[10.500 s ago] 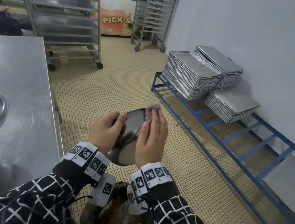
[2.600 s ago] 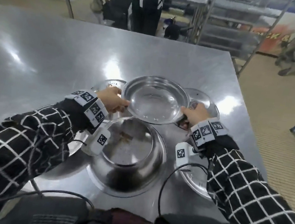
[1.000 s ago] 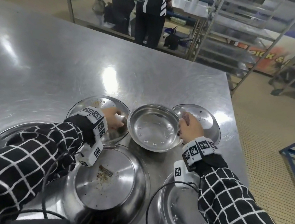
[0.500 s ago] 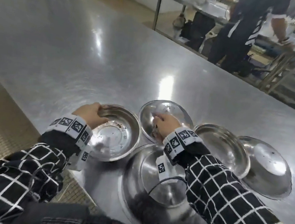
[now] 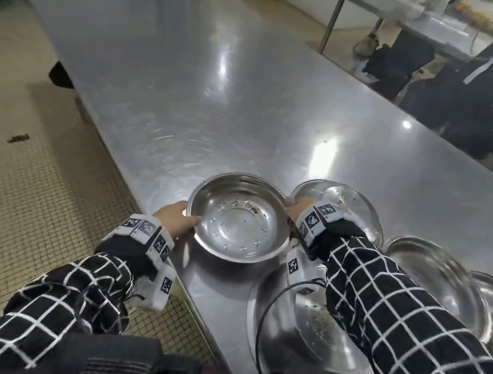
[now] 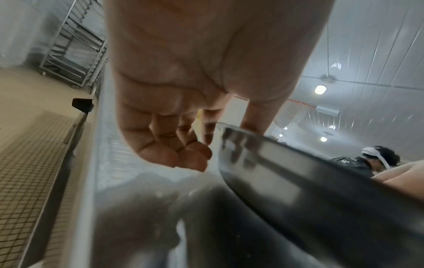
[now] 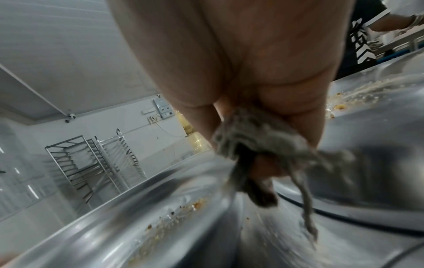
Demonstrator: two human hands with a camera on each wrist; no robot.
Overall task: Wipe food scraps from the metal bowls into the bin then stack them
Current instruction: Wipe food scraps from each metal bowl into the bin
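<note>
— While both hands lift it clear of the steel table [image 5: 189, 90], how far along is this job?

— Early, I judge. The scrappy bowl [image 5: 239, 217] is held near the table's front edge, crumbs and dark specks dotting its floor. The left hand [image 5: 175, 219] pinches its near-left rim, thumb on top, the other fingers [image 6: 174, 154] curled beneath. The right hand [image 5: 294, 208] meets the opposite rim, its fingers wrapped round a grey rag [image 7: 259, 145].

— And the rest?

— Several other bowls [image 5: 435, 273] lie spread singly beside it, at least two with residue. No finished stack shows, and no bin is in view.

— Any writing?

— Only the black-and-white square markers on the wrist bands [image 5: 318, 220]; possibly nothing else, though the far background is too blurred to read.
</note>
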